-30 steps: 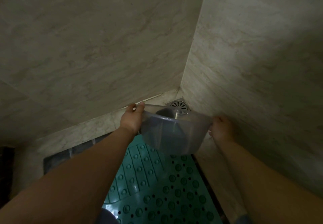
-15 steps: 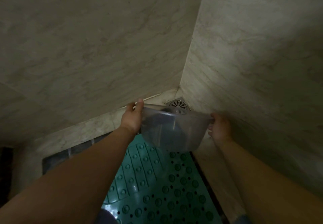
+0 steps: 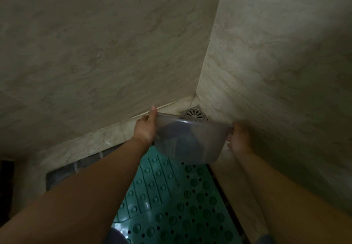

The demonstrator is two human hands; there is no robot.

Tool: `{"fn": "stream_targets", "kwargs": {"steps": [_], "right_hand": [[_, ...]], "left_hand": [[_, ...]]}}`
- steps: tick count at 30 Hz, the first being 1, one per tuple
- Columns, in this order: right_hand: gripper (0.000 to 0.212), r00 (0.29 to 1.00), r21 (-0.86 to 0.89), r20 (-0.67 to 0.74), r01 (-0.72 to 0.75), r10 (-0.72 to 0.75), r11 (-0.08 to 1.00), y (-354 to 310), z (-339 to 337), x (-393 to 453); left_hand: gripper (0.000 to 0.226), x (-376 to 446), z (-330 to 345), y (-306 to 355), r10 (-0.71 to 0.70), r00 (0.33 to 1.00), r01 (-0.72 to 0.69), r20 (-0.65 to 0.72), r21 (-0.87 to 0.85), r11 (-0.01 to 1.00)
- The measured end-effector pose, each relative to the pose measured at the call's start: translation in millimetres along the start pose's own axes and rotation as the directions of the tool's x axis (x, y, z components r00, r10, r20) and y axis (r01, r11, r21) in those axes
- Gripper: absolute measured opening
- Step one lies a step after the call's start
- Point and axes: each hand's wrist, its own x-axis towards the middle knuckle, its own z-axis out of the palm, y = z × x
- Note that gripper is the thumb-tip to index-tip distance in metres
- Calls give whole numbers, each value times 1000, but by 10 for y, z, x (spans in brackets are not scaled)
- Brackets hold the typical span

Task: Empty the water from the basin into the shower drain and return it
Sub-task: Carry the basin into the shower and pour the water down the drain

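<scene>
I hold a translucent grey plastic basin (image 3: 192,142) in front of me with both hands, above the shower floor. My left hand (image 3: 145,128) grips its left rim, thumb up over the edge. My right hand (image 3: 239,139) grips the right rim and looks blurred. The basin's far rim is tipped away toward the square metal shower drain (image 3: 194,114), which sits in the floor corner just beyond it. I cannot tell whether any water is in the basin or pouring out.
Two marble-tiled walls (image 3: 114,43) meet at the corner right behind the drain. A teal rubber shower mat (image 3: 171,205) with bumps and holes covers the floor under my arms. A dark tile strip (image 3: 76,167) runs along the mat's left side.
The basin and both hands have drifted slightly nearer the drain, and the far rim now overlaps the drain's lower edge. My grip on both sides is unchanged.
</scene>
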Motion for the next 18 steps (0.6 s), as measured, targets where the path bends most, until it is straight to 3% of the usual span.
{"fn": "stream_targets", "kwargs": {"steps": [7,15,18], "right_hand": [[71,1000,30,26,-4,3,1000,-13,-2,24],[75,994,41,92,48,-52,998,-40,14,8],[67,989,58,125,67,-74,996,-26,21,16]], "left_hand": [[93,-28,10,-3,-39,997,36,65,38,999],[76,-44,36,-27,-13,995,8,98,50,999],[72,-25,36,-44,-20,994,13,103,69,998]]}}
